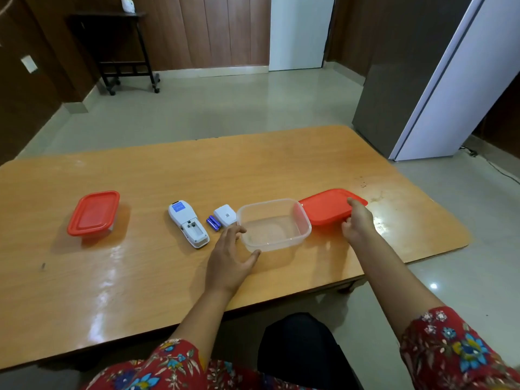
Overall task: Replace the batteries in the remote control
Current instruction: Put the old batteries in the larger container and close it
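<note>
Closed box (94, 214): far left on the table (140, 277), red lid on, contents not visible.
Remote (189, 223): left of centre, face down, battery bay open and apparently empty.
Batteries (213, 223): two blue cells, side by side, just right of the remote, touching or nearly touching the cover.
Cover (224, 215): small white piece lying loose between the batteries and the tub.
Left hand (229, 258): fingers spread, nothing held, thumb at the near rim of the tub, fingertips reaching toward the batteries.
Tub (274, 224): clear, open, empty, centre right.
Red lid (329, 206): off the tub, lying just beyond its right edge.
Right hand (358, 220): fingers curled over the lid's near corner, gripping or setting it down; which cannot be told.
Step in hand: judged to be picking up the cells for loading.
Method: take one cell at a time by pinch, check polarity marks against the bay, seat the spring end first.
Risk: round cells may roll if nudged.
</note>
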